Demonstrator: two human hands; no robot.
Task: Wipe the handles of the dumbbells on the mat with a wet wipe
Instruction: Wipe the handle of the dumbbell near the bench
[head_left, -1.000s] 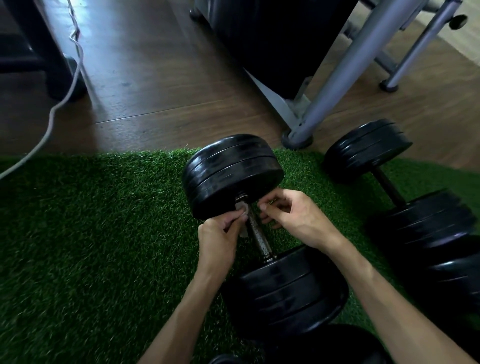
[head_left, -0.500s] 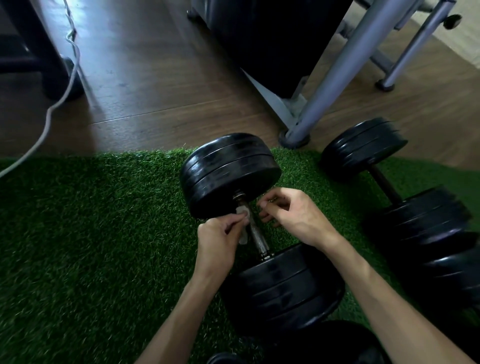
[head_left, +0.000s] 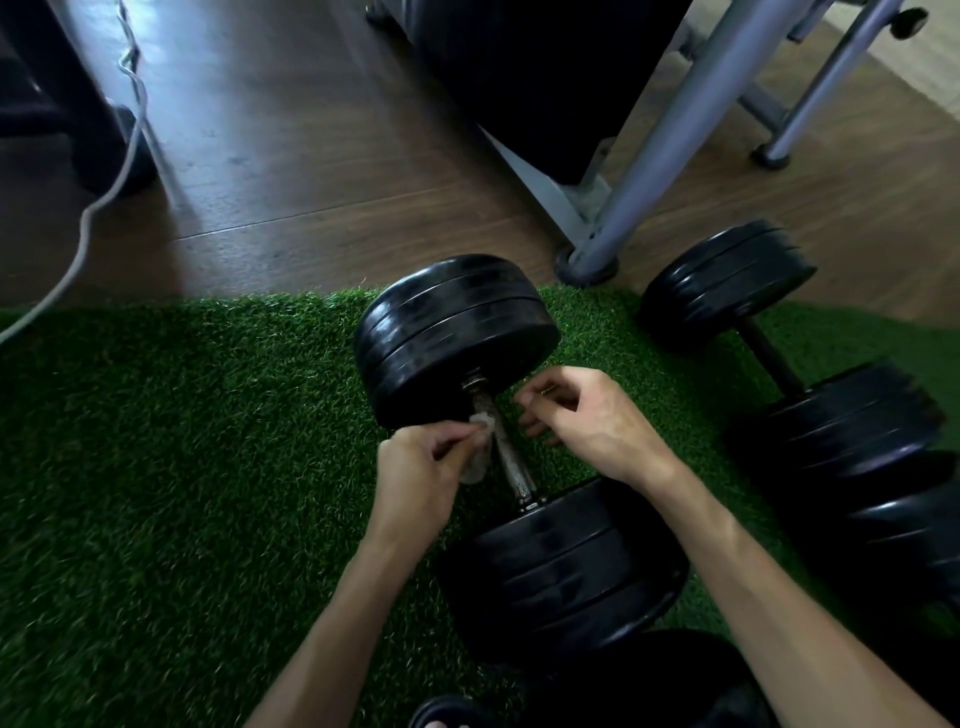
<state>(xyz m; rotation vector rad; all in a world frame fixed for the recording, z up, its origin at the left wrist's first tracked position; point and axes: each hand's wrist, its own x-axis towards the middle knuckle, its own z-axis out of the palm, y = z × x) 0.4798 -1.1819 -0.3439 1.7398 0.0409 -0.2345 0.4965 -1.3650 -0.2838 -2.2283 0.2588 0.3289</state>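
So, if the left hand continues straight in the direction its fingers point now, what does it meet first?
Most likely the dumbbell handle. The left hand pinches the wet wipe right beside it, fingers pointing toward the bar. Whether the wipe already touches it is unclear.

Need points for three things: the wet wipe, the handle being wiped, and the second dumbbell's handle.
wet wipe (head_left: 478, 447): head view, on the white wad pinched by the left hand.
near dumbbell handle (head_left: 511, 460): head view, bare metal mid-shaft.
second dumbbell handle (head_left: 771, 358): head view, dark bar between its plates.
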